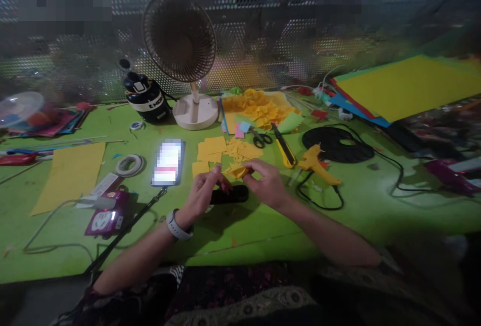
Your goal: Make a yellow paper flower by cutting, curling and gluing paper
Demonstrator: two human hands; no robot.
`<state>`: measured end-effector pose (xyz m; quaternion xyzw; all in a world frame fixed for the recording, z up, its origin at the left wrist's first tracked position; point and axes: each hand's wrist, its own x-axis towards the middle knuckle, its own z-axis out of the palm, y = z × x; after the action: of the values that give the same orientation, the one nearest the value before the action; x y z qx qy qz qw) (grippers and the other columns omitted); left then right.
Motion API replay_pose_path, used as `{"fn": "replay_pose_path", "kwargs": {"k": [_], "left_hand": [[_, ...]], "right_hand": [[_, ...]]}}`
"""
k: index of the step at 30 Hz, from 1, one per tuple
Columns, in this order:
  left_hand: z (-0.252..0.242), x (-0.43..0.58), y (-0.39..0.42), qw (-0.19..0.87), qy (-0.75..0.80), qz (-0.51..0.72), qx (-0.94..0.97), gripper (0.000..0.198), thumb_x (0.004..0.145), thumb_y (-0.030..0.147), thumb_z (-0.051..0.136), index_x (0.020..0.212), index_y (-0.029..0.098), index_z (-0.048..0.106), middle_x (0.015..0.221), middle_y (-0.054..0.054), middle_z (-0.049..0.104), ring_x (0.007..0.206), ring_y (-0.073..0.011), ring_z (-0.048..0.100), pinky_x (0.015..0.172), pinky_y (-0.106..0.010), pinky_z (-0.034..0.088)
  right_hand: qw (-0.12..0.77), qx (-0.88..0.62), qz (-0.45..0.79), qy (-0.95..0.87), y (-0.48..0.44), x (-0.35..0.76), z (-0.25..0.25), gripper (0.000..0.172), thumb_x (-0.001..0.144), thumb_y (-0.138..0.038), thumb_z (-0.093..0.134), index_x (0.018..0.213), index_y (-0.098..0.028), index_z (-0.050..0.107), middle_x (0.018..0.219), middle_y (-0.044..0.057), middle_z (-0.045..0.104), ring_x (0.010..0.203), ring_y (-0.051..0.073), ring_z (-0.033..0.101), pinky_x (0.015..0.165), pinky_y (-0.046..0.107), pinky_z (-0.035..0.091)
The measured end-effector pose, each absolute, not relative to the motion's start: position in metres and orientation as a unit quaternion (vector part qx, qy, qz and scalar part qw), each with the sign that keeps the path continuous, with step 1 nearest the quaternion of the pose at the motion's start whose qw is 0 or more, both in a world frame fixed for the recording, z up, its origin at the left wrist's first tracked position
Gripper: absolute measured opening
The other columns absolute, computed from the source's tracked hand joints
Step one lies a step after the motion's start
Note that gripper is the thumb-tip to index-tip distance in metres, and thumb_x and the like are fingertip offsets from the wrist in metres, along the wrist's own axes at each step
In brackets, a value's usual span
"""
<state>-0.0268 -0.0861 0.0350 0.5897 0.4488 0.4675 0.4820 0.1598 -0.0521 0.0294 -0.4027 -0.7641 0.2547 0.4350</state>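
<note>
My left hand [205, 193] and my right hand [265, 183] meet above the green table [240, 236], both pinching a small folded piece of yellow paper [237, 170]. A white watch [176, 226] sits on my left wrist. Under the hands lies a black oblong object [230, 195]. Just beyond them are cut yellow paper squares [212, 149] and scraps. A lit phone [168, 162] lies to the left of my left hand.
A yellow glue gun [317, 165] with black cord, a yellow utility knife [283, 146] and black scissors [261, 138] lie right of the hands. A desk fan [180, 45], tape roll [130, 165], yellow sheet [69, 176] and stacked coloured paper [406, 88] surround them.
</note>
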Motion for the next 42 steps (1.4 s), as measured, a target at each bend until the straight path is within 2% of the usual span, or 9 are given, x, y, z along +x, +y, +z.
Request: {"fn": "replay_pose_path", "kwargs": {"k": [2, 4, 7, 10, 16, 24, 31, 37, 42], "left_hand": [[0.038, -0.029, -0.086, 0.425, 0.457, 0.495, 0.604, 0.046, 0.097, 0.047, 0.045, 0.070, 0.015, 0.064, 0.069, -0.004, 0.064, 0.066, -0.0144, 0.060, 0.066, -0.028, 0.049], [0.039, -0.031, -0.086, 0.364, 0.478, 0.519, 0.608, 0.026, 0.091, 0.041, 0.060, 0.083, 0.016, 0.064, 0.079, -0.004, 0.065, 0.074, -0.0150, 0.060, 0.069, -0.027, 0.049], [0.034, -0.031, -0.084, 0.356, 0.488, 0.513, 0.610, 0.022, 0.087, 0.032, 0.065, 0.103, 0.017, 0.061, 0.090, -0.005, 0.067, 0.084, -0.0161, 0.063, 0.076, -0.028, 0.051], [0.025, -0.030, -0.083, 0.379, 0.480, 0.490, 0.621, 0.020, 0.086, 0.030, 0.066, 0.101, 0.017, 0.064, 0.093, -0.006, 0.069, 0.085, -0.0164, 0.065, 0.079, -0.029, 0.053], [0.015, -0.027, -0.081, 0.461, 0.463, 0.491, 0.576, 0.020, 0.085, 0.034, 0.067, 0.093, 0.016, 0.069, 0.088, -0.006, 0.072, 0.078, -0.0153, 0.068, 0.074, -0.027, 0.055], [0.026, -0.029, -0.077, 0.515, 0.497, 0.481, 0.507, 0.025, 0.077, 0.038, 0.074, 0.080, 0.013, 0.073, 0.072, -0.005, 0.074, 0.063, -0.0137, 0.066, 0.065, -0.026, 0.057], [0.029, -0.028, -0.077, 0.526, 0.489, 0.494, 0.489, 0.025, 0.073, 0.037, 0.076, 0.080, 0.014, 0.070, 0.070, -0.002, 0.072, 0.062, -0.0125, 0.066, 0.064, -0.025, 0.056], [0.021, -0.029, -0.074, 0.490, 0.506, 0.505, 0.499, 0.023, 0.076, 0.036, 0.073, 0.078, 0.014, 0.068, 0.069, -0.002, 0.071, 0.061, -0.0117, 0.065, 0.063, -0.024, 0.055], [0.025, -0.033, -0.073, 0.484, 0.506, 0.514, 0.495, 0.039, 0.080, 0.041, 0.071, 0.109, 0.015, 0.065, 0.083, -0.005, 0.075, 0.073, -0.0159, 0.071, 0.072, -0.029, 0.058]], "right_hand": [[0.406, -0.448, 0.405, -0.686, -0.051, 0.159, 0.033, 0.011, 0.080, -0.025, 0.057, 0.081, -0.018, 0.065, 0.070, 0.002, 0.066, 0.061, 0.014, 0.059, 0.057, 0.026, 0.050], [0.384, -0.463, 0.500, -0.623, -0.049, 0.158, 0.037, 0.013, 0.076, -0.028, 0.057, 0.079, -0.017, 0.064, 0.063, -0.001, 0.060, 0.055, 0.012, 0.054, 0.051, 0.024, 0.047], [0.372, -0.463, 0.555, -0.582, -0.047, 0.157, 0.039, 0.013, 0.070, -0.027, 0.057, 0.075, -0.018, 0.063, 0.060, -0.003, 0.057, 0.050, 0.009, 0.049, 0.047, 0.021, 0.043], [0.353, -0.460, 0.578, -0.574, -0.046, 0.155, 0.039, 0.012, 0.067, -0.027, 0.057, 0.072, -0.017, 0.062, 0.060, -0.003, 0.058, 0.047, 0.008, 0.045, 0.045, 0.020, 0.040], [0.319, -0.452, 0.541, -0.633, -0.048, 0.153, 0.034, 0.012, 0.070, -0.028, 0.054, 0.070, -0.017, 0.059, 0.059, -0.004, 0.055, 0.050, 0.008, 0.045, 0.048, 0.021, 0.037], [0.377, -0.450, 0.360, -0.725, -0.050, 0.156, 0.031, 0.012, 0.080, -0.029, 0.058, 0.076, -0.018, 0.063, 0.068, 0.001, 0.062, 0.060, 0.012, 0.052, 0.055, 0.023, 0.041], [0.405, -0.429, 0.323, -0.740, -0.045, 0.159, 0.023, 0.018, 0.083, -0.026, 0.058, 0.095, -0.018, 0.069, 0.083, 0.004, 0.071, 0.069, 0.015, 0.063, 0.062, 0.025, 0.050], [0.397, -0.415, 0.309, -0.758, -0.046, 0.160, 0.026, 0.018, 0.084, -0.027, 0.059, 0.087, -0.019, 0.074, 0.082, 0.005, 0.074, 0.069, 0.015, 0.065, 0.061, 0.026, 0.051], [0.403, -0.464, 0.338, -0.712, -0.031, 0.168, 0.024, 0.019, 0.082, -0.029, 0.060, 0.085, -0.018, 0.075, 0.076, 0.004, 0.075, 0.062, 0.015, 0.064, 0.058, 0.025, 0.050]]}}
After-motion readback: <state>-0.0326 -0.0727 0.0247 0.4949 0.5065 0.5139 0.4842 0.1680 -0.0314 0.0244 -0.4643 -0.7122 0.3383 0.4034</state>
